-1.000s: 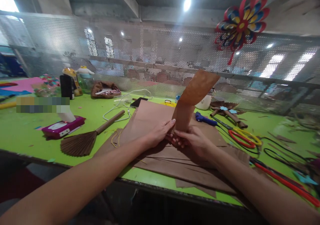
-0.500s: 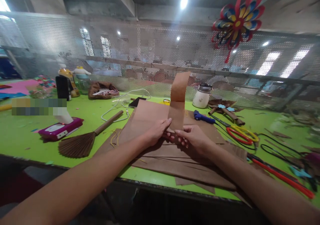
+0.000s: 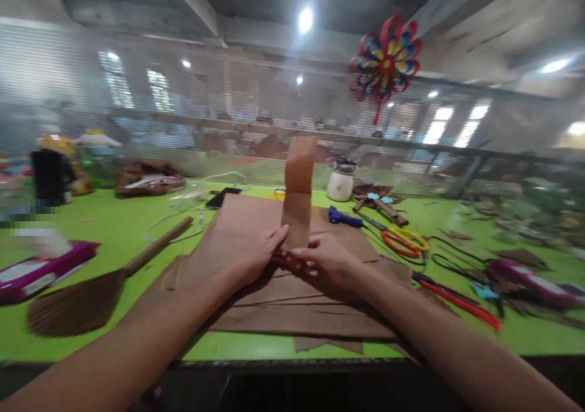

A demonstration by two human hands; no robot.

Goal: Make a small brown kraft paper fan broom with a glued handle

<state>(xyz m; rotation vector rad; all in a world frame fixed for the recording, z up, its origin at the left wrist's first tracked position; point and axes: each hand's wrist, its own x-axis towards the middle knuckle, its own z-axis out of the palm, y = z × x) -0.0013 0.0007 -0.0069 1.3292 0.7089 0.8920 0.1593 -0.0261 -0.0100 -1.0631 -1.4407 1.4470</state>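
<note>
A strip of brown paper (image 3: 299, 183) stands upright between my hands, its top curling back. My left hand (image 3: 262, 250) pinches the lower left edge, thumb on the front face. My right hand (image 3: 326, 256) grips the lower right edge, thumb and fingers close to the left fingertips. Both hands hover just above or rest on a stack of large brown paper sheets (image 3: 292, 314); which of these I cannot tell. A wider flat brown sheet (image 3: 228, 223) lies behind my left hand.
A pleated paper fan on a stick (image 3: 82, 299) and a purple tissue pack (image 3: 55, 272) lie left. On the right are a blue glue gun (image 3: 343, 217), scissors (image 3: 404, 242) and red-handled pliers or cutters (image 3: 461, 305). A white jar (image 3: 340, 180) and black phone (image 3: 223, 197) stand behind.
The view has swung to the right, so the table's things sit further left. Both hands keep the same hold on the paper strip.
</note>
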